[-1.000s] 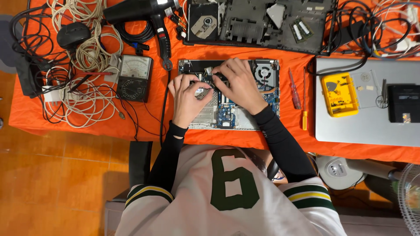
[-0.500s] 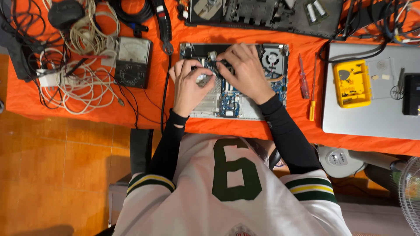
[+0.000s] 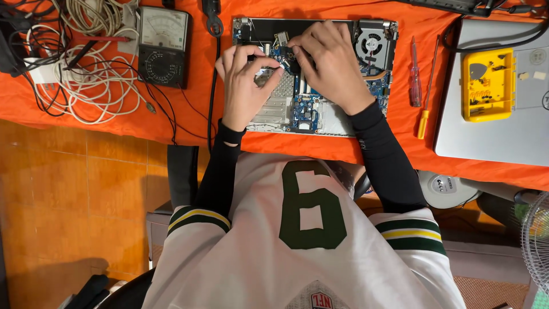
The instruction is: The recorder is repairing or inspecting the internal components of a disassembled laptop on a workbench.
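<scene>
Opened laptop base (image 3: 320, 109): left hand (image 3: 245, 86) and right hand (image 3: 329, 63) pinch small parts, yellow tray (image 3: 488, 86) nearby.

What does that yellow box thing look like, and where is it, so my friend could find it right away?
Start at the orange cloth-covered table and look to its right end, where a closed silver laptop lies flat. On its lid sits the yellow plastic tray with small compartments. It is the only bright yellow square there; the yellow-handled screwdriver beside the laptop is long and thin.
</scene>
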